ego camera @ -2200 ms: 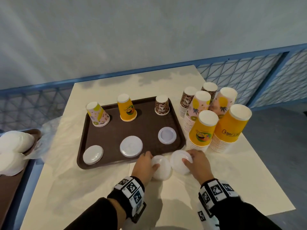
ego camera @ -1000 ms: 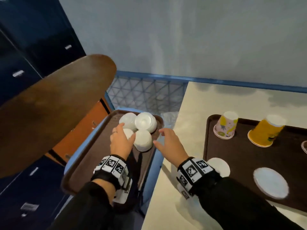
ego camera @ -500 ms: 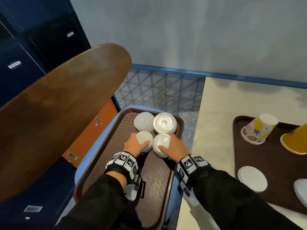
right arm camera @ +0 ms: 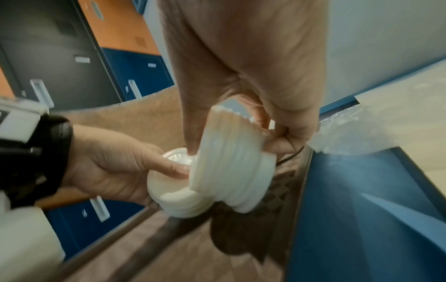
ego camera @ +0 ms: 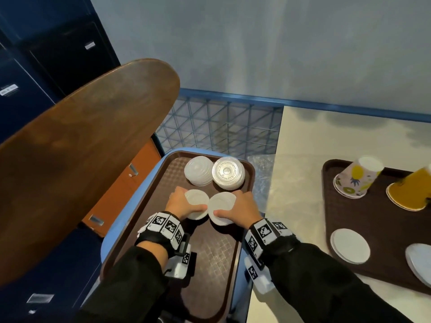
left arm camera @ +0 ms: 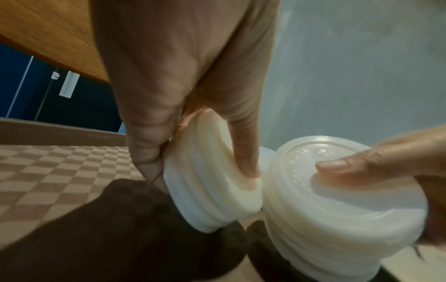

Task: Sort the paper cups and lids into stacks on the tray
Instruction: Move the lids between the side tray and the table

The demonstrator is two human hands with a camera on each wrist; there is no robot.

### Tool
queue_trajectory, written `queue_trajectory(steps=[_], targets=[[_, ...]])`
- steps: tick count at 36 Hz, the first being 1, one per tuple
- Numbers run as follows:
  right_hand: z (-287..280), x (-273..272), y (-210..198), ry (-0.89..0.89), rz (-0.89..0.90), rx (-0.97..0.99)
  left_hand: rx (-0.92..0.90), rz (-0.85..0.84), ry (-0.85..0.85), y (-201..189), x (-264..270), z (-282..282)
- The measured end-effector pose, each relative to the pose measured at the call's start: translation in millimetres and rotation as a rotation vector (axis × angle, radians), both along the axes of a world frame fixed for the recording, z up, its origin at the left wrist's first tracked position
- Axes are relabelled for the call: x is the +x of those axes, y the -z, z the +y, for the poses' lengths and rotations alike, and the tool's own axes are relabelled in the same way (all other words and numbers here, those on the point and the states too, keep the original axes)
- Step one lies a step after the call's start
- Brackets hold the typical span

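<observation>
Four stacks of white lids sit on a brown side tray (ego camera: 217,264) to the left of the table. My left hand (ego camera: 180,205) grips the near-left lid stack (ego camera: 197,198), thumb on top and fingers round its side (left arm camera: 214,192). My right hand (ego camera: 240,209) grips the near-right lid stack (ego camera: 221,202), tilted and lifted off the tray in the right wrist view (right arm camera: 231,171). Two more lid stacks (ego camera: 198,171) (ego camera: 227,173) stand at the tray's far end. On the table's brown tray (ego camera: 331,220) stand an upside-down pink cup (ego camera: 356,177), a yellow cup (ego camera: 410,192) and flat lids (ego camera: 349,245).
A brown wooden chair back (ego camera: 81,159) rises close on the left of the side tray. Blue lockers (ego camera: 35,66) stand behind it. Crumpled clear plastic (ego camera: 261,169) lies between the side tray and the cream table (ego camera: 298,159). A blue mesh rail (ego camera: 221,127) runs behind.
I turned from the table to the side tray on the left. Both hands reached onto the near lid stacks and closed round them; the stacks are now tilted up.
</observation>
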State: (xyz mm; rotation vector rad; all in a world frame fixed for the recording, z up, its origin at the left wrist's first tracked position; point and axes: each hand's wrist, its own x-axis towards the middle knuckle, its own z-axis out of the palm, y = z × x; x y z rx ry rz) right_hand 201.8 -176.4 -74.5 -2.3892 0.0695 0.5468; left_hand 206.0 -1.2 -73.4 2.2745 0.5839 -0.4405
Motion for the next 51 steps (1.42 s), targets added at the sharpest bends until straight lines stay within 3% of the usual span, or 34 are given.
queue_trajectory(steps=[6,13,18,24,31,38,44,51], targets=[[-43.0,-32.6,-30.2,0.205,-0.016,0.433,-0.202,-0.116,0.011,-17.7,-10.0,-14.4],[-138.3,-93.6,-46.5,0.362,-0.036,0.527,-0.359,-0.161,0.187,-48.4,-43.9,-103.5],[-208.3,-141.2,-48.4,0.48,-0.026,0.479,-0.475,-0.059,0.334,-52.7,-69.4,-178.8],[-283.9,-189.4,-44.2,0.609,-0.048,0.426,-0.446,0.021,0.499,-43.0,-95.9,-269.1],[-340.8,-224.1,-29.5,0.743,-0.044,0.403,-0.514,0.17,0.533,-31.2,-126.6,-342.0],[-366.0,-234.6,-12.3,0.729,0.02,0.352,-0.48,0.243,0.575,-12.6,-148.7,-362.8],[-370.8,-230.6,-3.1,0.667,0.035,0.322,-0.406,0.179,0.571,-3.2,-153.2,-368.4],[-369.1,-222.5,1.0,0.557,-0.002,0.078,-0.283,0.076,0.56,5.1,-154.4,-372.9]])
